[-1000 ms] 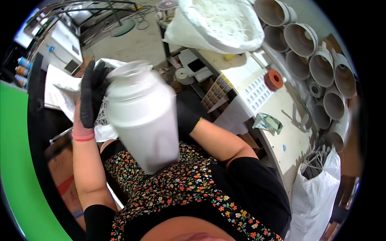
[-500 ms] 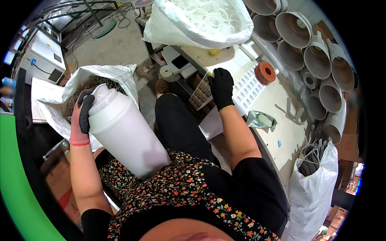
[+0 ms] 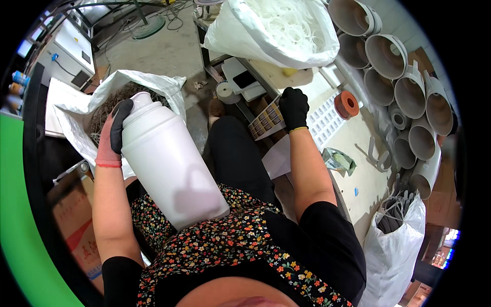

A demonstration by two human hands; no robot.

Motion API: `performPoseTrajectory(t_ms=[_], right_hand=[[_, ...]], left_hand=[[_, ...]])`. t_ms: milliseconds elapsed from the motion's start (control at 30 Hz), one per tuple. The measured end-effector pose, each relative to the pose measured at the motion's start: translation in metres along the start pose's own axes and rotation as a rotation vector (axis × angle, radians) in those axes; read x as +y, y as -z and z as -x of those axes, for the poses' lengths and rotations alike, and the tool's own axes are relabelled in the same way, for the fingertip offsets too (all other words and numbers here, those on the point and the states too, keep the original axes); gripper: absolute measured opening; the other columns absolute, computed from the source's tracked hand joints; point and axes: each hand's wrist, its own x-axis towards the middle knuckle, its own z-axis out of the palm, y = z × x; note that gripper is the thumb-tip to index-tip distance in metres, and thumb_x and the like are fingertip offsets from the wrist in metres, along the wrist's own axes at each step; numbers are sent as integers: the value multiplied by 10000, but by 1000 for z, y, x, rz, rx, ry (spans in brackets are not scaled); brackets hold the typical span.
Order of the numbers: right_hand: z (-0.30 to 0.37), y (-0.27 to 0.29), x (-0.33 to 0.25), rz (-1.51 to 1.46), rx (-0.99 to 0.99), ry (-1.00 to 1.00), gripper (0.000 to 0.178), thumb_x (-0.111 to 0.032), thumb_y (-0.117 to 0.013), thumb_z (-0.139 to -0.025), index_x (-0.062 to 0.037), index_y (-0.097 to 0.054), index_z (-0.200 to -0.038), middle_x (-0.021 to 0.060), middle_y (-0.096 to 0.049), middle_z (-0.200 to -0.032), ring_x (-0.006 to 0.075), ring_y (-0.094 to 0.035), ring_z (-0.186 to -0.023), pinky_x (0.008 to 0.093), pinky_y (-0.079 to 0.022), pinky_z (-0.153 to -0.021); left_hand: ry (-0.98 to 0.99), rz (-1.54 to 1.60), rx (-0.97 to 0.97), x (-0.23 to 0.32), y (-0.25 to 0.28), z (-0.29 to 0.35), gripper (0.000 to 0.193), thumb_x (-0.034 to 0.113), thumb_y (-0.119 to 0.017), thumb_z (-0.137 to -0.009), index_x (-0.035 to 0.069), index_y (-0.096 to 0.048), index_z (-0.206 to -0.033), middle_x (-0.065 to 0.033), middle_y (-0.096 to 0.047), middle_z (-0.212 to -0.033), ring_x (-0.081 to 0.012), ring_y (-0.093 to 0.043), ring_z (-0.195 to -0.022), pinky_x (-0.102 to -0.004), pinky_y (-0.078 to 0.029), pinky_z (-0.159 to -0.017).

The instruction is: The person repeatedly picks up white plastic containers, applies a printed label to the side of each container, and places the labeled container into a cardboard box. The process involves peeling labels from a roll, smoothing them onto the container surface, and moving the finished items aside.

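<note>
A large white plastic canister (image 3: 171, 158) with a stepped, narrower top lies tilted across my lap, its base against my floral apron. My left hand (image 3: 118, 130), in a red glove with black fingers, is wrapped round its shoulder near the top. My right hand (image 3: 294, 108), in a black glove, is closed into a fist at the table's near edge. Whatever its fingers hold, if anything, is hidden. Just left of that fist a sheet of yellow-brown labels (image 3: 267, 122) hangs over the edge. A white sheet of small printed labels (image 3: 325, 122) lies to its right.
An orange-brown tape roll (image 3: 346, 105) and a crumpled green packet (image 3: 338, 160) are on the table (image 3: 365, 181). White rings fill a sack (image 3: 245, 38) at the back. Grey pipe fittings (image 3: 386, 56) are stacked right. A sack of dark scraps (image 3: 176, 100) stands left.
My right fingers have curled from a looser pose into a fist beside the labels. The left hand keeps hold of the canister. The whole view has shifted slightly.
</note>
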Motion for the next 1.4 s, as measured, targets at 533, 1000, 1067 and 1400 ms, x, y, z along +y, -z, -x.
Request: performPoseTrajectory(t_ms=[533,1000,1067,1400], right_hand=[[130,136,-212,-1832,-991,-132,121,2,-634,-853,18,-599,-967,63,-634,-822,111,-585,-706,238,-471,-651],[137,141,-218,-1746,-966,-71,84,-15,-626,-877,1,-589,-951,57,-633,-783,100,-564,-650,232,-451,-591],[137,143,-215,-1723,-989,-95,108,28,-602,-874,-28,-583,-964,50,-632,-844,105,-567,-691,237,-459,-623],[139,142,-206,-1717,-896,-47,117,4,-624,-860,-11,-567,-960,54,-611,-835,112,-570,-698,245,-470,-629]], left_hand=[[-642,-764,153,17,9,33,294,150,-558,-936,31,-602,-1201,-62,-637,-1126,-154,-584,-1030,-269,-433,-928],[-667,-917,210,42,-9,61,322,122,-553,-910,41,-588,-1220,-105,-612,-1195,-257,-577,-1097,-326,-423,-973],[-642,-912,158,45,-7,65,396,138,-588,-882,60,-556,-1269,-111,-584,-1250,-265,-545,-1158,-335,-406,-1005],[-585,-1237,-186,57,-5,89,1039,336,-847,-552,142,-365,-1451,-255,-207,-1519,-397,-273,-1391,-432,-285,-1119]])
